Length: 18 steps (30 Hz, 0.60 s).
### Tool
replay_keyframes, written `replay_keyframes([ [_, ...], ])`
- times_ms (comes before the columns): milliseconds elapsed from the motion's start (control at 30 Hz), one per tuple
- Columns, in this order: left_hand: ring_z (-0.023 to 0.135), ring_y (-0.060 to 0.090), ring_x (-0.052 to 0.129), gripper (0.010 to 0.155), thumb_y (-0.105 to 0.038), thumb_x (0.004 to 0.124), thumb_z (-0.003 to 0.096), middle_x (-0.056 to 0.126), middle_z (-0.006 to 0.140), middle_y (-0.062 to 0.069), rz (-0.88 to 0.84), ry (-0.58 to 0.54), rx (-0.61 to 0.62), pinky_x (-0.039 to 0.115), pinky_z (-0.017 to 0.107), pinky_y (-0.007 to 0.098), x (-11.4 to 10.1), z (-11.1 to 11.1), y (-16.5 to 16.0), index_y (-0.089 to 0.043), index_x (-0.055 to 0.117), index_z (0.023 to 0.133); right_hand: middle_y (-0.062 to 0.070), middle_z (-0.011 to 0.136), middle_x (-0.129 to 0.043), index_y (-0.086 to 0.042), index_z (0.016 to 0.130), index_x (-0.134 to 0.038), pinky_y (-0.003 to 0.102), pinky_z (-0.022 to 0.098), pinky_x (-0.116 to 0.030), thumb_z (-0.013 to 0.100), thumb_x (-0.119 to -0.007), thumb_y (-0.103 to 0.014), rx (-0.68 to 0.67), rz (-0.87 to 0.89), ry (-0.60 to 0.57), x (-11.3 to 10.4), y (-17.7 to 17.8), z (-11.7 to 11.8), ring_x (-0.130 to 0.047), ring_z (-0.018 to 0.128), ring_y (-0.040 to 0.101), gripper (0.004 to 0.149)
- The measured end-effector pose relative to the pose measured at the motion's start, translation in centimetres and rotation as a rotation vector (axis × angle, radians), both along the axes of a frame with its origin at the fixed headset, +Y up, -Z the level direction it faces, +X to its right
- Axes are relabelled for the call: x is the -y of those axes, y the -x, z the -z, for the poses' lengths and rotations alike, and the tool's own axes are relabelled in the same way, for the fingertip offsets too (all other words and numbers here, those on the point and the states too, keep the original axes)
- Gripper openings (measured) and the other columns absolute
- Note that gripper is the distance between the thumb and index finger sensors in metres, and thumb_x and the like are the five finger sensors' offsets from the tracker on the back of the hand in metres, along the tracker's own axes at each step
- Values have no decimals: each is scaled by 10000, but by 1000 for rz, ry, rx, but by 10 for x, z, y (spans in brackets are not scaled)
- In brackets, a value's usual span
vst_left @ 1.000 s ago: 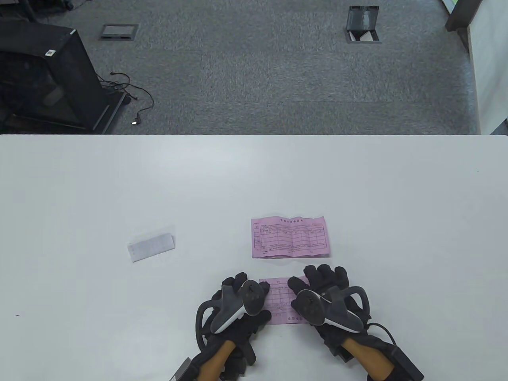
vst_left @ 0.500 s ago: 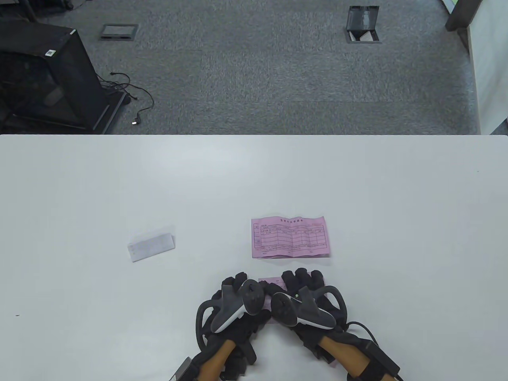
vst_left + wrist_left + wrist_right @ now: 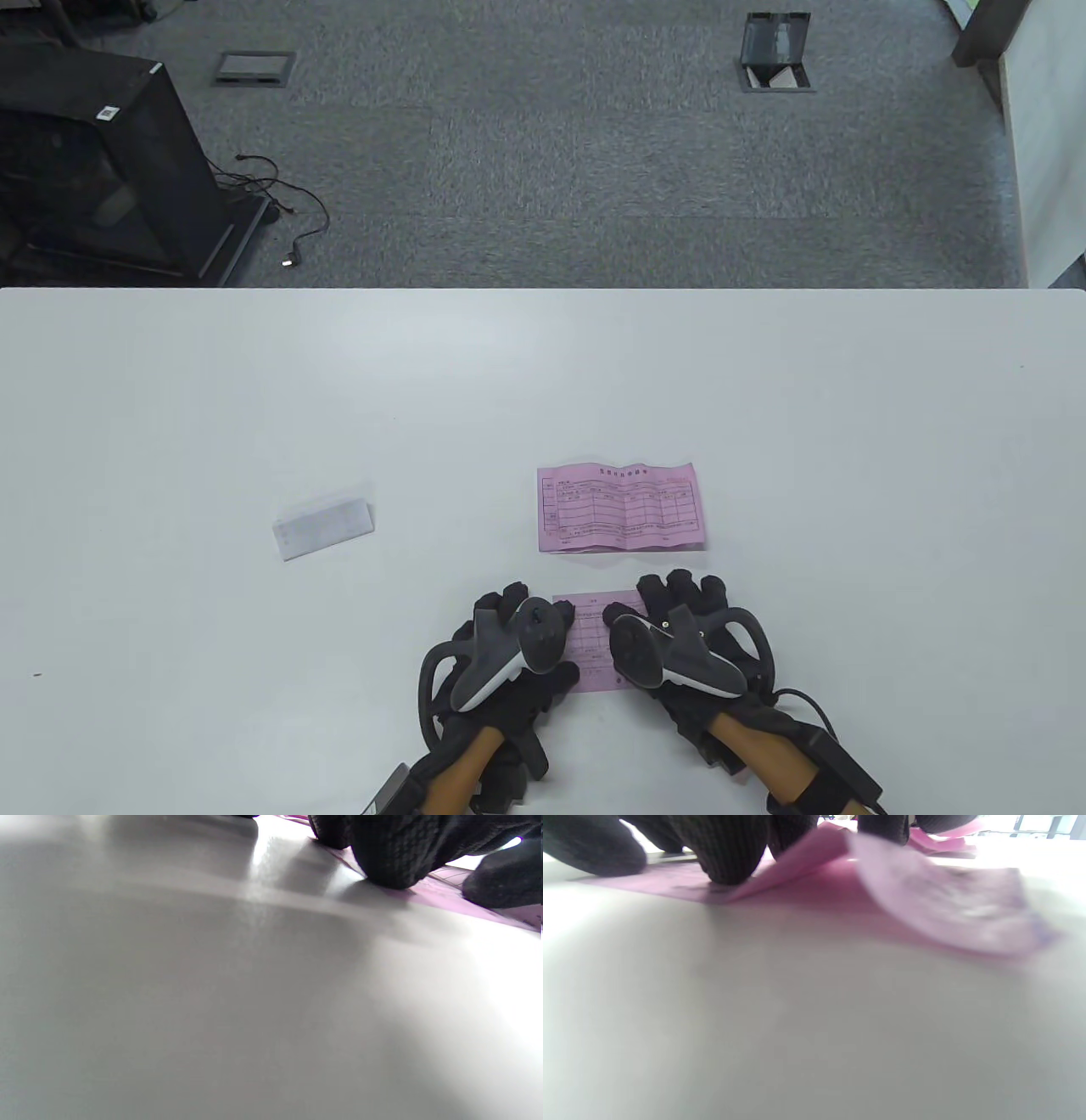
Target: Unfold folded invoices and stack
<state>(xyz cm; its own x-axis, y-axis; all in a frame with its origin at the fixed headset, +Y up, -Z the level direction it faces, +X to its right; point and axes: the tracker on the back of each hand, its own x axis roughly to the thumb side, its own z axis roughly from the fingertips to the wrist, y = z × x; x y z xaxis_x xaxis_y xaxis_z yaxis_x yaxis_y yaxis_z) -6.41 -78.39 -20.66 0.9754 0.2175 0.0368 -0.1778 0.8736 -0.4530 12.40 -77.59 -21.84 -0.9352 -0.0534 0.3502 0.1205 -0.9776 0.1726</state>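
Both hands (left (image 3: pixel 509 658), right (image 3: pixel 679 637)) press the pink invoice (image 3: pixel 591 645) flat, apparently ungripped.

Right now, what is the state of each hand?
Left hand: fingers pressing the near pink invoice flat on the table.
Right hand: fingers on the same invoice, its right flap lifted; the grip cannot be told.

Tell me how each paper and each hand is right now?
Near pink invoice: on the table, partly unfolded, right flap lifted.
Far pink invoice: unfolded, lying creased.
White folded paper: folded, untouched.
Left hand: presses the near invoice's left side.
Right hand: fingers on the near invoice's right part.
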Motion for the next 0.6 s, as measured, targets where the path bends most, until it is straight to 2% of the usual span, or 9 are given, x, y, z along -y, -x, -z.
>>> replay_keyframes([
  [600, 1095, 370, 142, 712, -530, 770, 487, 150, 1227, 78, -1, 2, -2, 275, 784, 582, 0, 0, 0, -471, 419, 1104, 197, 1106, -488, -377, 1023, -532, 771, 661, -363, 464, -697, -507, 156, 11, 25, 0, -80, 3, -448, 989, 530, 597],
])
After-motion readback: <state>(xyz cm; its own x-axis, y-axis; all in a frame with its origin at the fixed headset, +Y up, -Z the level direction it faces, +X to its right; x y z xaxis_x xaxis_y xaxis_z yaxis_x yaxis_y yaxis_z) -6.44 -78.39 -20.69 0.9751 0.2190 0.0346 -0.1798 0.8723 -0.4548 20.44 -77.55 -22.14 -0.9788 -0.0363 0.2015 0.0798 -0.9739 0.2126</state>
